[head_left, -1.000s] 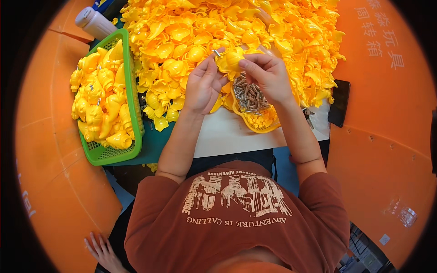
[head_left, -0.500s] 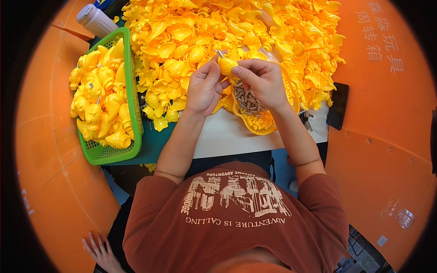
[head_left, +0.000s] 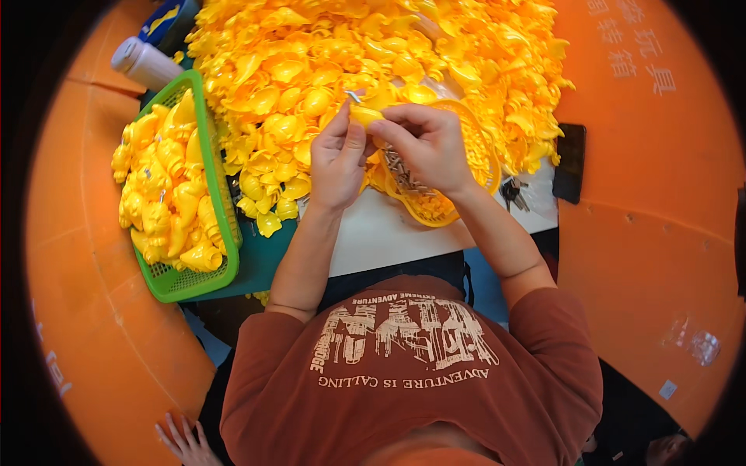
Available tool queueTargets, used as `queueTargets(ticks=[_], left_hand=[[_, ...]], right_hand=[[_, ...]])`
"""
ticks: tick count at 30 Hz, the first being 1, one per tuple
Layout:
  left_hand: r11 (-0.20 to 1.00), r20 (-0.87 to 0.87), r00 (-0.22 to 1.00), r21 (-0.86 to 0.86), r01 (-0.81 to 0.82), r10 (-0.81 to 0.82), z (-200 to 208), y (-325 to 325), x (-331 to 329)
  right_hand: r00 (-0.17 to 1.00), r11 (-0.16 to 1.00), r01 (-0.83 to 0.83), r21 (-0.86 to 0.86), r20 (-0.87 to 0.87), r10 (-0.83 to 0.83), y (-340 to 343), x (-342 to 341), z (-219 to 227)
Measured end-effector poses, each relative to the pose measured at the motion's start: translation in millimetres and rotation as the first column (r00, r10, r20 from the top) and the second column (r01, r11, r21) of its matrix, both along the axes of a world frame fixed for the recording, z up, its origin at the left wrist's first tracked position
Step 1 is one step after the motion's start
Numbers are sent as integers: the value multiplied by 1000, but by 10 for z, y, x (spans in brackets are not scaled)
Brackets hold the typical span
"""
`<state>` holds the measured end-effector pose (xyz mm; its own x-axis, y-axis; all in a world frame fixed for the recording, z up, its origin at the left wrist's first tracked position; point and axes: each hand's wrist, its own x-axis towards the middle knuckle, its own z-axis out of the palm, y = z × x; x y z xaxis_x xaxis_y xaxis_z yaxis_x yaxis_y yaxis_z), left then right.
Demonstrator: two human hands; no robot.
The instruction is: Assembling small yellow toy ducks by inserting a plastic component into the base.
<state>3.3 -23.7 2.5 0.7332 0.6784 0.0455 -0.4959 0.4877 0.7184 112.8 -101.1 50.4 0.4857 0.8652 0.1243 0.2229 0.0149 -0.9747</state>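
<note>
Both hands meet over the near edge of the heap around a small rounded yellow plastic piece (head_left: pixel 365 116). A short metal pin (head_left: pixel 353 96) sticks up from its far side. My left hand (head_left: pixel 337 165) pinches the piece from the left. My right hand (head_left: pixel 427 147) grips its right side between thumb and fingers. Below my right hand sits a yellow basket (head_left: pixel 435 220), partly covered by that hand. It holds brown-grey metal pins (head_left: pixel 401 172) and small yellow parts. Loose curved yellow shells (head_left: pixel 272 194) lie just left of my left hand.
A large heap of yellow shells (head_left: pixel 311 62) covers the far table. At left, a green basket (head_left: pixel 221 276) holds yellow pieces, some with metal pins. A pale bottle (head_left: pixel 148 64) stands behind it. A dark phone (head_left: pixel 571 163) lies at right, near keys (head_left: pixel 514 194). Another person's hand (head_left: pixel 186 444) shows lower left.
The view has shifted slightly, so the baskets and heap sit differently in the picture. Both hands keep hold of the yellow piece, which now looks more tilted, its pin leaning left.
</note>
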Motion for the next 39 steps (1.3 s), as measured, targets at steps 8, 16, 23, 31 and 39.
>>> queueTargets(ticks=[8, 16, 23, 31, 39], left_hand=[[986, 87, 992, -132, 102, -91, 13, 119, 4], [932, 76, 952, -191, 307, -298, 30, 111, -18], [886, 24, 894, -126, 446, -447, 10, 40, 13], [880, 30, 889, -130, 457, -457, 2, 26, -3], [858, 67, 869, -133, 495, -491, -15, 70, -56]], right_hand=[[932, 979, 201, 29, 303, -200, -289, 734, 115], [420, 886, 331, -324, 892, 169, -718, 808, 27], [317, 948, 156, -278, 923, 218, -607, 915, -126], [894, 994, 6, 112, 445, -56, -589, 632, 218], [868, 988, -86, 132, 496, 9, -371, 438, 255]])
